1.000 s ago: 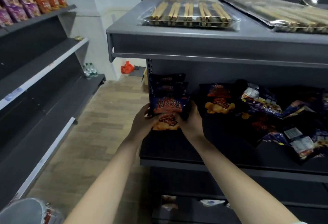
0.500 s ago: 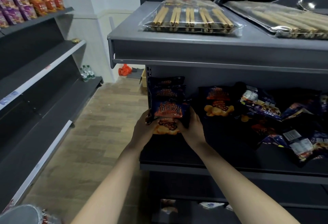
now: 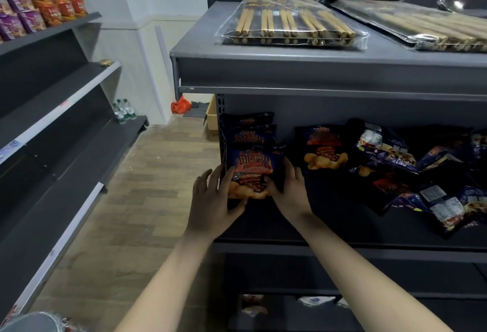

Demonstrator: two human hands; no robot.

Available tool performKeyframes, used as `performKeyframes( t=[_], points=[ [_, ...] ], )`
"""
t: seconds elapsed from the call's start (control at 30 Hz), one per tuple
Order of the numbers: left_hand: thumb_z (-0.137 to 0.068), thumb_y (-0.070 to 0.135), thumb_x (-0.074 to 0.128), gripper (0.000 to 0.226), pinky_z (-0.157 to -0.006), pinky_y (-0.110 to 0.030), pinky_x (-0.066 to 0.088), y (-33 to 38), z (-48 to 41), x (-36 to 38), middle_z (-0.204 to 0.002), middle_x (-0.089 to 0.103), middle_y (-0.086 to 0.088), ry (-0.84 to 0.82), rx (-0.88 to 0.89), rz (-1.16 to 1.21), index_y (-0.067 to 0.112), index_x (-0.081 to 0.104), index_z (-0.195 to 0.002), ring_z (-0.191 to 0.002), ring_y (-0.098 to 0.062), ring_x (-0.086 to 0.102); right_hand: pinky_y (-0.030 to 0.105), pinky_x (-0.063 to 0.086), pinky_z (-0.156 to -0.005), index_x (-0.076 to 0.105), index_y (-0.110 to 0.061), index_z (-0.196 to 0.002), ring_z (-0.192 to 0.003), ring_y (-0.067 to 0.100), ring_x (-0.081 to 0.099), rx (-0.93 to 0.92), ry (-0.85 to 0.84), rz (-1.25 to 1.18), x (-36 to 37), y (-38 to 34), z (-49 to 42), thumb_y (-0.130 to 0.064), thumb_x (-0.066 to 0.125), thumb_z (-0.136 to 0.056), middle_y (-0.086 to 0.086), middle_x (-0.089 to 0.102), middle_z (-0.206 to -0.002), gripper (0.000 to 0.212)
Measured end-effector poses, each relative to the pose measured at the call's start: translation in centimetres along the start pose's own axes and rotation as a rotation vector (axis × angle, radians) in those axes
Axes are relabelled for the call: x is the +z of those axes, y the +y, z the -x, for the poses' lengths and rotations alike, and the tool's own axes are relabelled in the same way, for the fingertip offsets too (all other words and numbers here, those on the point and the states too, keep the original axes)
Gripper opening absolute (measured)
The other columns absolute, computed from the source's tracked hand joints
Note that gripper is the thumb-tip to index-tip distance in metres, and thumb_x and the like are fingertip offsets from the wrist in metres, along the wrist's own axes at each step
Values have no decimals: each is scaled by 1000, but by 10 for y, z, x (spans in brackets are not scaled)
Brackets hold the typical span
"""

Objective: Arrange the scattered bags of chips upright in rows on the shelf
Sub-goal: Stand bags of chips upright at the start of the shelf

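A dark blue and orange chip bag [image 3: 250, 165] stands upright at the front of a short row of like bags [image 3: 250, 135] at the left end of the middle shelf [image 3: 329, 229]. My left hand [image 3: 212, 200] touches its left edge with spread, fairly straight fingers and the thumb under its bottom corner. My right hand [image 3: 291, 189] grips its right side, thumb on the front. Another bag [image 3: 322, 147] stands upright just to the right. Several scattered bags [image 3: 427, 173] lie in a heap farther right.
The upper shelf [image 3: 316, 73] overhangs the row and carries clear packs of wooden sticks [image 3: 290, 23]. A second shelving unit [image 3: 52, 121] lines the left, with snack packs [image 3: 39, 5] on top. Wooden floor [image 3: 147, 200] lies between. Some items lie on the bottom shelf [image 3: 290, 305].
Both hands have stayed on the front bag in the row. My left hand's fingers have spread and straightened along the bag's left edge. The view has shifted slightly.
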State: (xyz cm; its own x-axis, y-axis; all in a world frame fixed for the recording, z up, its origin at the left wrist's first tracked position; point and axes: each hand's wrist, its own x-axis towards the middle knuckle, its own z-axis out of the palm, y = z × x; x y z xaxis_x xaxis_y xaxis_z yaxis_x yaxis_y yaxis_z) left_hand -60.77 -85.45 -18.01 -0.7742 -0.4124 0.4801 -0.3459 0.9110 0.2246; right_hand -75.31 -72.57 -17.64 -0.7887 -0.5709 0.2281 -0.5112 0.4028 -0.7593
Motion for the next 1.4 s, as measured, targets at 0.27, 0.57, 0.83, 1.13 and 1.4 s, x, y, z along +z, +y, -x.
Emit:
performKeyframes(
  t=[0.27,0.57,0.83,1.13,1.4],
  points=[
    [-77,50,65,78,-101,-53,36,-5,3,2,-140,44,-16,-26,34,-18,13,39,-141,-124,-40,43,42,33,-109,21,-9,-148,-133,30,31,15,7,31,4,-1,5,-32,60,-90,14,33,-143,74],
    [-84,49,55,68,-105,-52,33,30,-24,-8,-146,36,-15,19,292,82,16,37,-140,-129,-38,37,36,31,-106,24,-13,-147,-133,28,28,33,145,48,-8,-3,22,-34,58,-92,11,32,-144,68],
    [-84,47,54,68,-102,-53,35,106,-43,24,-147,34,-15,-43,548,215,15,36,-142,-128,-37,38,41,41,-100,39,-6,-139,-125,32,41,126,538,206,-109,23,56,-28,61,-91,15,43,-135,58],
    [-82,45,57,71,-104,-54,34,157,-57,54,-149,31,-11,-146,626,205,20,33,-144,-132,-34,34,48,45,-95,41,-10,-138,-124,35,40,232,543,270,-168,82,61,-32,59,-91,14,40,-134,55],
    [-79,52,55,79,-108,-51,29,222,-81,84,-151,28,-7,-263,608,136,23,27,-146,-134,-32,29,39,35,-108,43,-16,-140,-135,28,33,109,156,489,-202,125,32,-37,52,-94,9,30,-150,52]
  ],
)
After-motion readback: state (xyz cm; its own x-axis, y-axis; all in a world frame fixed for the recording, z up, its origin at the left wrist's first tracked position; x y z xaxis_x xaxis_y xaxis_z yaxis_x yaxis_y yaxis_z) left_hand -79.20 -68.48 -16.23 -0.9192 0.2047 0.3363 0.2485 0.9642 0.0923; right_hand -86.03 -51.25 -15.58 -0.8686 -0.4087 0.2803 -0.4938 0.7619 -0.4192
